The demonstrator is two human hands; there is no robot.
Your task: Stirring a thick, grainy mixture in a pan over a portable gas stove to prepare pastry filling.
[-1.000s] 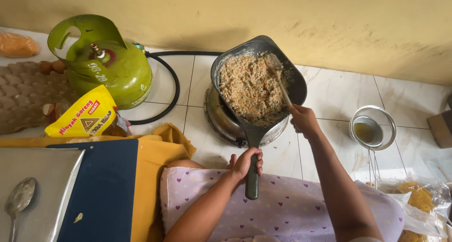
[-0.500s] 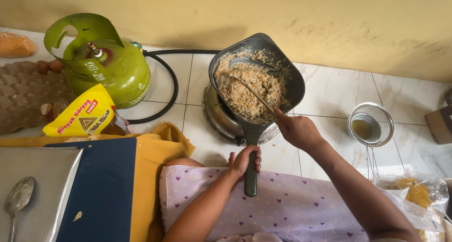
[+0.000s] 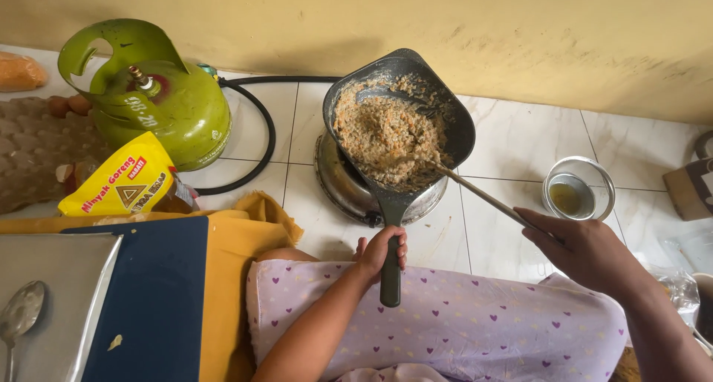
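A dark grey pan (image 3: 457,122) sits on a small round metal stove (image 3: 338,181) on the tiled floor, filled with a brown crumbly fried mixture (image 3: 386,133). My left hand (image 3: 380,250) grips the pan's long handle near its end. My right hand (image 3: 583,248) holds the end of a long metal utensil (image 3: 479,195) whose tip is buried in the near right part of the mixture. My lap, in lilac cloth with small hearts, lies below both hands.
A green gas cylinder (image 3: 160,103) with a black hose (image 3: 264,129) stands left of the stove. A yellow oil pouch (image 3: 119,178), an egg tray (image 3: 33,148), a metal tray with a spoon (image 3: 21,315) and a small metal strainer bowl (image 3: 578,189) surround me.
My right hand has drawn back from above the pan toward my right knee, sliding along the utensil. The mixture has been pushed toward the near side of the pan. The left hand stays.
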